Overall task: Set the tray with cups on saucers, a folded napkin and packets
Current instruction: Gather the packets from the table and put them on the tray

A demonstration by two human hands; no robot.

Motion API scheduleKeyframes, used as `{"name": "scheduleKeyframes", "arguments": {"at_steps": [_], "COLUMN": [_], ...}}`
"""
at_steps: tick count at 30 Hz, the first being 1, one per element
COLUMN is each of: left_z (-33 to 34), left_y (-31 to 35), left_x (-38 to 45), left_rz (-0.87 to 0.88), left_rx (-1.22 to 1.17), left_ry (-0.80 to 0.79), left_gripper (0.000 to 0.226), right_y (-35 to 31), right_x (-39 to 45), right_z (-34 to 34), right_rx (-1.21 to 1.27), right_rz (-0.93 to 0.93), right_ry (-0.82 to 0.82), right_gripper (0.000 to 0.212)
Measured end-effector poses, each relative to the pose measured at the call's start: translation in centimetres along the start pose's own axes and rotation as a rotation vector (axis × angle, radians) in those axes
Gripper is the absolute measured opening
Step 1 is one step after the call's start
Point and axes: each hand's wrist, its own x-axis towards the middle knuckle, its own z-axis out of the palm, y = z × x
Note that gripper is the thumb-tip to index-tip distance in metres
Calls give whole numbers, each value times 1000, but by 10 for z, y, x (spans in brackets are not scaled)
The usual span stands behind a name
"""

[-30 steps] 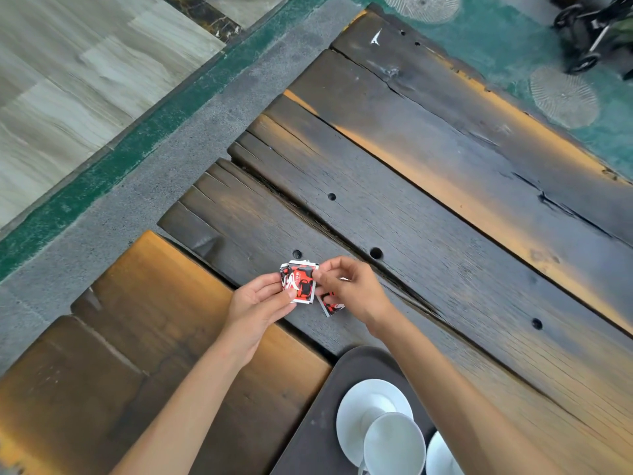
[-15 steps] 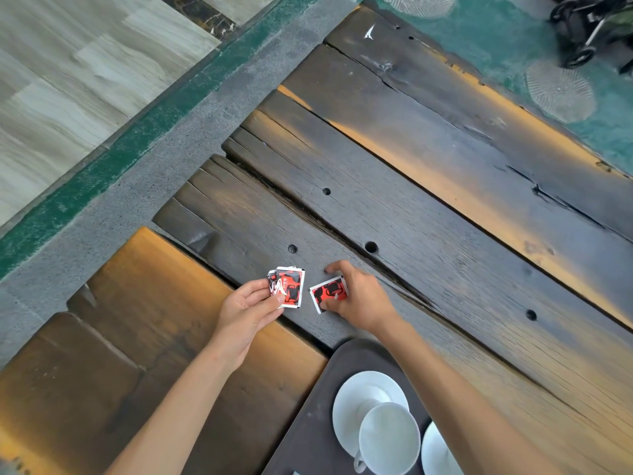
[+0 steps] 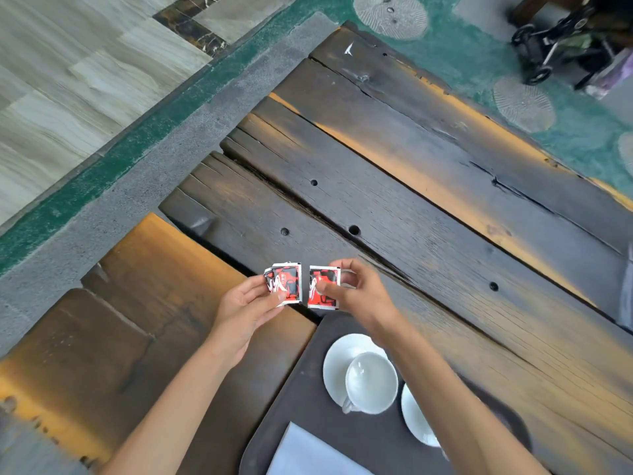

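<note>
Pinching red packets (one stack each), left hand (image 3: 247, 305) and right hand (image 3: 358, 293) hover above the table (image 3: 428, 214).

Outdoor café: plank table (image 3: 428, 214), pavement (image 3: 102, 80)

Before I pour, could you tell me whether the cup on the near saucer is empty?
Empty: the white cup stands upright on its saucer, showing only bare white interior.
</note>
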Motion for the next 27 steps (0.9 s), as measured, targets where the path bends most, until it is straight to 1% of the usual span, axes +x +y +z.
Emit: {"name": "scheduleKeyframes", "arguments": {"at_steps": [2, 7, 8, 11, 13, 17, 20, 24, 27], "left_z": [4, 7, 7, 9, 14, 31, 49, 76, 95], "left_y": [0, -5, -8, -21, -33, -62, -86, -125, -161], "left_x": [-19, -71, -81, -110, -126, -156, -176, -197, -212], "left_rz": [5, 17, 14, 5, -7, -34, -69, -128, -177], "left_rx": [9, 52, 69, 142, 199, 323, 384, 457, 506], "left_ry": [-39, -133, -154, -212, -260, -343, -403, -436, -419], "left_gripper": [33, 37, 39, 41, 41, 37, 30, 24, 22], "right_y": [4, 28, 34, 55, 71, 105, 133, 172, 203], "right_x": [-22, -76, -87, -128, -153, -197, -227, -259, -278], "right_z": [7, 14, 13, 3, -7, -33, -55, -88, -113], "right_rx": [53, 78, 66, -14, 4, 102, 96, 107, 87], "right_rz": [-16, -24, -25, -57, -55, 26, 54, 79, 81], "right_ry": [-10, 50, 53, 30, 35, 73, 126, 187, 208], "right_gripper": [31, 41, 39, 21, 17, 20, 17, 18, 19]}}
